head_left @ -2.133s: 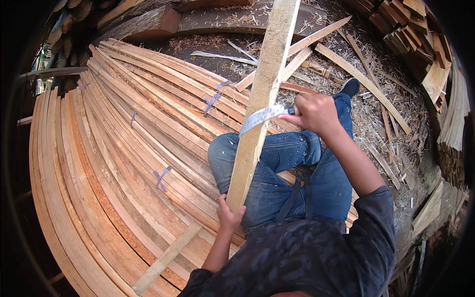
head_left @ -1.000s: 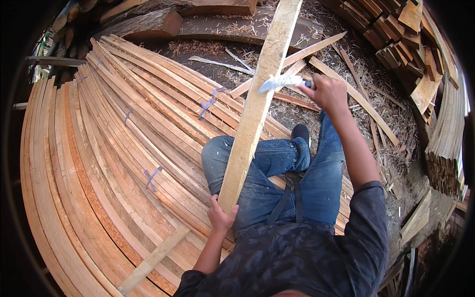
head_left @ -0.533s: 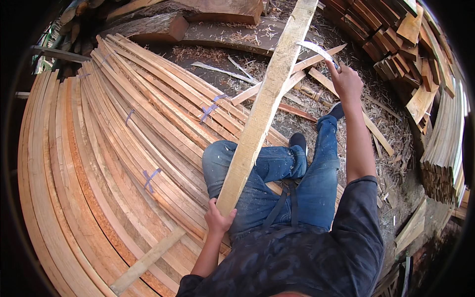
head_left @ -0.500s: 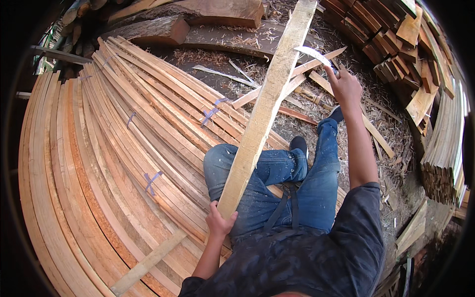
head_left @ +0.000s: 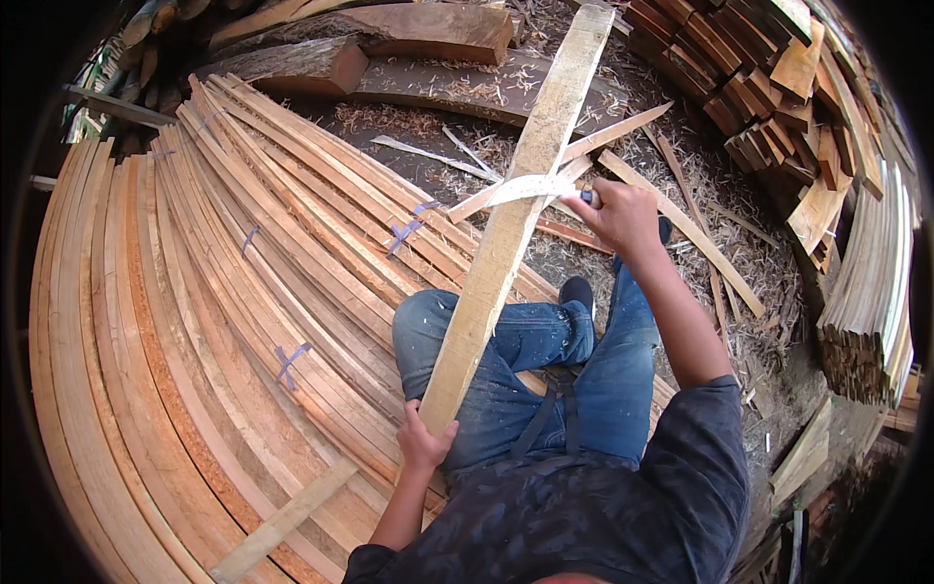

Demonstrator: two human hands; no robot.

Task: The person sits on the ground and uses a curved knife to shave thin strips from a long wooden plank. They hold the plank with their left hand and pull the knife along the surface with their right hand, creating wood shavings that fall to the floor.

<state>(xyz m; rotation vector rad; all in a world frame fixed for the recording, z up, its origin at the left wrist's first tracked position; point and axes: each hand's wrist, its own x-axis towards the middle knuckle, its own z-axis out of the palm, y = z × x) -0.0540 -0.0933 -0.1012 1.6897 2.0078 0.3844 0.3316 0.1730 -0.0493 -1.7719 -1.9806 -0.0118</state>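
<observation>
A long pale wooden plank (head_left: 499, 243) slants from my lap up to the far side, resting across my thigh. My left hand (head_left: 424, 440) is closed around its near end, thumb on the upper face. In my right hand (head_left: 623, 216) is the dark handle of a curved-blade knife (head_left: 530, 187), sickle-like in shape. Its bright blade lies across the plank beyond the middle, at or just over the surface; whether it bites into the wood I cannot tell.
Bundles of long wooden strips (head_left: 263, 282) tied with purple bands fill the left. Thick timbers (head_left: 438, 31) lie at the far side. Stacked boards (head_left: 720, 68) and a pale strip stack (head_left: 861, 302) stand at right. Shavings and loose offcuts (head_left: 696, 234) cover the ground.
My right hand has come nearer and to the left, bringing the blade from the plank's right edge to across its face. My left hand keeps its hold on the near end.
</observation>
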